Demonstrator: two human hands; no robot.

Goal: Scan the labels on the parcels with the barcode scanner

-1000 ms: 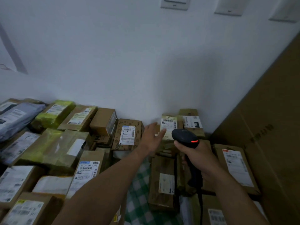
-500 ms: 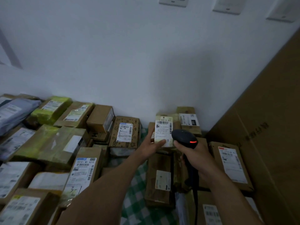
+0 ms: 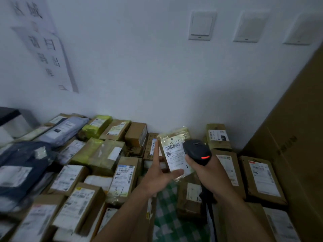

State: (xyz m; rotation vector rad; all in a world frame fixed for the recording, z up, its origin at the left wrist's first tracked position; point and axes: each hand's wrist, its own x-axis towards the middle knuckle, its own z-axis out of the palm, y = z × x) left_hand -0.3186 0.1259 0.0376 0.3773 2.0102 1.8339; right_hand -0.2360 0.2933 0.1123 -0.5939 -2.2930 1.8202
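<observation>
White wall [image 3: 139, 75] backs piled parcels [image 3: 73, 179]. Left hand [image 3: 160, 177] fingers pinch a small parcel [image 3: 176, 137], its label [image 3: 175, 157] angled for reading toward the barcode scanner [image 3: 196, 151] at its 3 o'clock, which the right hand [image 3: 209, 173] grips.

Three wall switches [image 3: 201, 25], one scanner [image 3: 196, 151], left hand [image 3: 160, 177], right hand [image 3: 209, 173], one lifted parcel [image 3: 174, 154], over twenty parcels [image 3: 124, 179] below.

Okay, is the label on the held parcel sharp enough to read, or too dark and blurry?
Head view: dim overall; the white label on the yellowish plastic-wrapped parcel in the left hand shows its barcode and large digits, fine print smeared; the dark blue bag at the left edge is blurred.
</observation>
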